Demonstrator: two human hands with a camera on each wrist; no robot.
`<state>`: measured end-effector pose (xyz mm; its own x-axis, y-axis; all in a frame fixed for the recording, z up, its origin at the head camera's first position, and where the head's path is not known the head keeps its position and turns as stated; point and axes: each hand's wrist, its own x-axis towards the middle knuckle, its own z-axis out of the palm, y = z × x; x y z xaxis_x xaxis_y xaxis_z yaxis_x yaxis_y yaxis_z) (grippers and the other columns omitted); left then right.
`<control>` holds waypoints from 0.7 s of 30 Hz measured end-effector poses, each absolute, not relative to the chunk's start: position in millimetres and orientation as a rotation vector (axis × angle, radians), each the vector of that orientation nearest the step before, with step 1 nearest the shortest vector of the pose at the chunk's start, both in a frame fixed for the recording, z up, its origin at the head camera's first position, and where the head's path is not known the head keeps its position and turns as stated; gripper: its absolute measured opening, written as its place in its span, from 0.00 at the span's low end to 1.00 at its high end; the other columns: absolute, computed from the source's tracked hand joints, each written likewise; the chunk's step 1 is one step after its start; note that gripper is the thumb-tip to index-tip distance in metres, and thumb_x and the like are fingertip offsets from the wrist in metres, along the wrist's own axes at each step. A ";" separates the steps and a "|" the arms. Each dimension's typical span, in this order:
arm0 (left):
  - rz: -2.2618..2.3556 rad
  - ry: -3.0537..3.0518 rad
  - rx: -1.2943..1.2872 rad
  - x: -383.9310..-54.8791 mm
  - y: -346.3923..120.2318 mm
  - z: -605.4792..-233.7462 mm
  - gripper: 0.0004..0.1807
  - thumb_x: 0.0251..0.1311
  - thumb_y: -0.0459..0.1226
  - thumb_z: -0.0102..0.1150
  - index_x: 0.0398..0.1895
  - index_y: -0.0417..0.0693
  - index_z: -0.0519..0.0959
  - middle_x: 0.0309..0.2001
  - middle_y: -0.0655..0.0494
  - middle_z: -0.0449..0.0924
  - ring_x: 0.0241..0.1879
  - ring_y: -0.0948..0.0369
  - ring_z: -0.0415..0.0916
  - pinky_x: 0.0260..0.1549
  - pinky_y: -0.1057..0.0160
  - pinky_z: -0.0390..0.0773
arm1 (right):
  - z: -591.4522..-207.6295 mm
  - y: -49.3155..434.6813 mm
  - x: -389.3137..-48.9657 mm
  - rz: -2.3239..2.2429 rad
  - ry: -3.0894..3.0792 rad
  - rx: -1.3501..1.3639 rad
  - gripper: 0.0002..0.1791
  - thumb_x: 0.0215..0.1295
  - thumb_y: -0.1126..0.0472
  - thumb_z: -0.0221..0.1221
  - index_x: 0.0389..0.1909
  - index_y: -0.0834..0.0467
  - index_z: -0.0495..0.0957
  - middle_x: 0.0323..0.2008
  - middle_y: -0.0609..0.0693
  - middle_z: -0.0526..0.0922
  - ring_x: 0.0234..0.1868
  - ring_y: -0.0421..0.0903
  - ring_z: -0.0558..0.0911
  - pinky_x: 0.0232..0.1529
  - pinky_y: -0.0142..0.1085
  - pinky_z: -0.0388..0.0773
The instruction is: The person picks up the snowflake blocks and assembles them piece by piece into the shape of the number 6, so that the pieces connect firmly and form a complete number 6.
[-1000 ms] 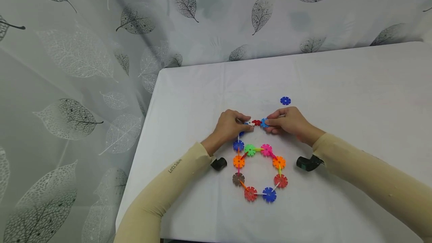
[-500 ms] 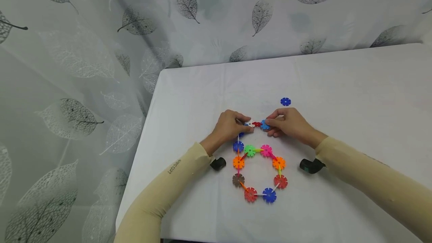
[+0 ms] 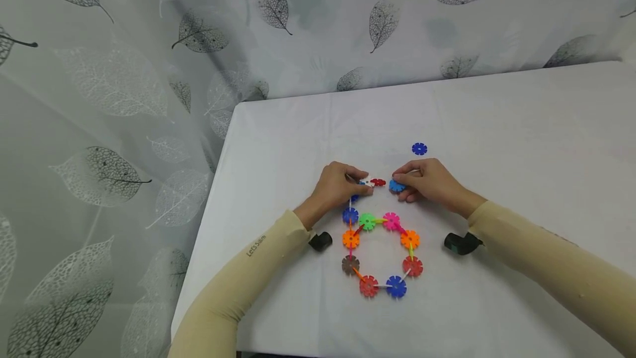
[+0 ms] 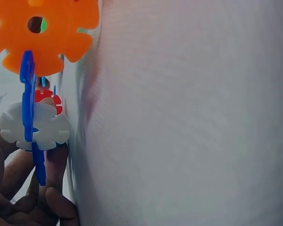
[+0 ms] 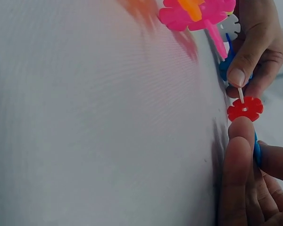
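My left hand [image 3: 340, 184] pinches a white notched disc [image 3: 367, 182] at the upper end of a chain of interlocking plastic discs. A red disc [image 3: 378, 182] is slotted into the white one and points toward the right hand. Between thumb and fingers my right hand [image 3: 422, 180] holds a light blue disc [image 3: 396, 186], a small gap to the right of the red disc in the head view. Below, the chain runs through blue discs [image 3: 350, 215] into a closed ring with green, pink, orange, red, blue and brown discs. In the right wrist view, fingers partly hide the light blue disc [image 5: 257, 151].
A loose dark blue disc [image 3: 419, 148] lies on the white-covered table [image 3: 521, 153] beyond the right hand. Dark wrist devices [image 3: 320, 242] sit under both sleeves, close beside the ring. A leaf-patterned curtain [image 3: 308, 26] hangs behind and to the left.
The light blue disc, earlier against the red disc, has moved slightly right with my right hand and now stands apart from it. My left hand stays in place on the white disc.
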<state>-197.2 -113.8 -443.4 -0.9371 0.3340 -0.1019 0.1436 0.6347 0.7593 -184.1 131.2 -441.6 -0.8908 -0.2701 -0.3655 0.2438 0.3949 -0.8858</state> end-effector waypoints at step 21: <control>1.210 2.607 0.400 -196.7 -113.9 -442.9 0.19 0.50 0.44 0.80 0.45 0.51 0.89 0.33 0.62 0.83 0.29 0.65 0.78 0.31 0.68 0.77 | -435.8 133.3 -181.6 -1.579 2.203 -0.034 0.22 0.73 0.57 0.61 0.61 0.66 0.77 0.47 0.62 0.85 0.39 0.49 0.86 0.41 0.35 0.84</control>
